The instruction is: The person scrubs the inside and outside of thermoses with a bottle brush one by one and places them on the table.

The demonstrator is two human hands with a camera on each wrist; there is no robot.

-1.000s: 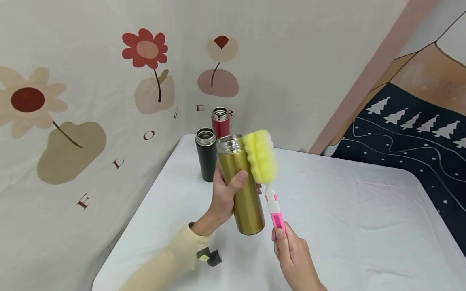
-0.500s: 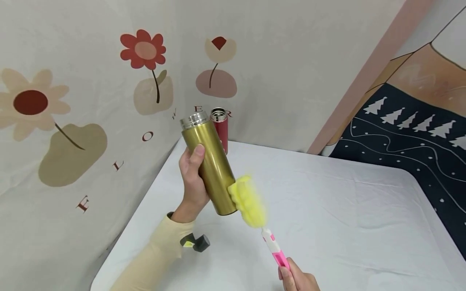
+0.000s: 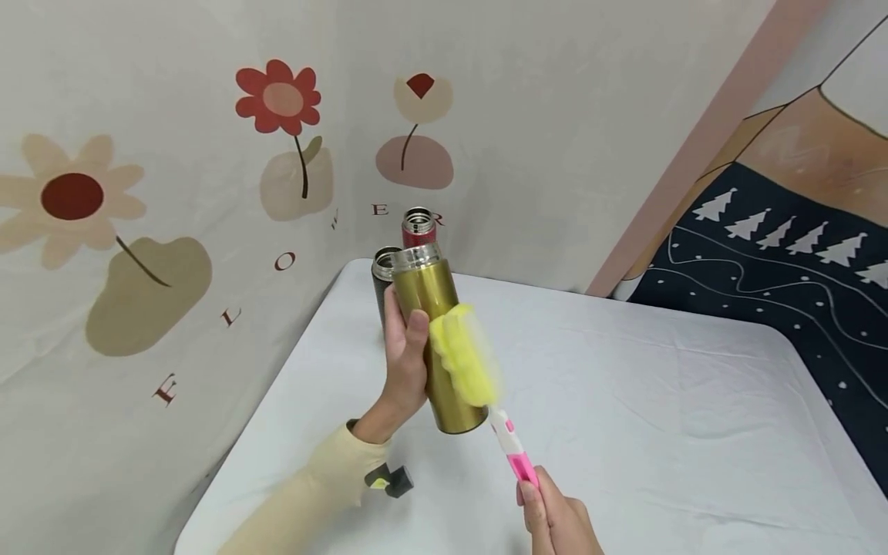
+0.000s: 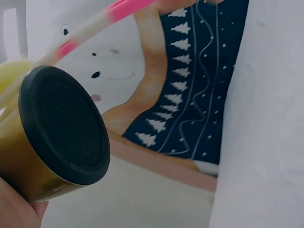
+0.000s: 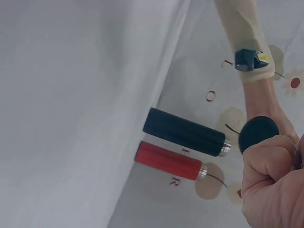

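My left hand [image 3: 405, 362] grips a gold flask [image 3: 435, 339] by its body and holds it upright above the table, silver mouth on top. In the left wrist view its black base [image 4: 64, 124] fills the left side. My right hand [image 3: 551, 516] holds the pink and white handle [image 3: 513, 451] of a bottle brush. The brush's yellow sponge head [image 3: 463, 356] presses against the flask's right side, about halfway down. In the right wrist view my right hand [image 5: 273, 183] is a closed fist at the lower right.
A black flask [image 3: 381, 274] and a red flask [image 3: 418, 227] stand open at the table's far left corner, behind the gold one. The white table [image 3: 659, 432] meets a flower-printed cloth wall on the left. A dark cloth with white trees hangs at the right.
The gold flask has swung back from a left tilt to nearly upright and moved right. The sponge has slid from the flask's bottom up to its middle.
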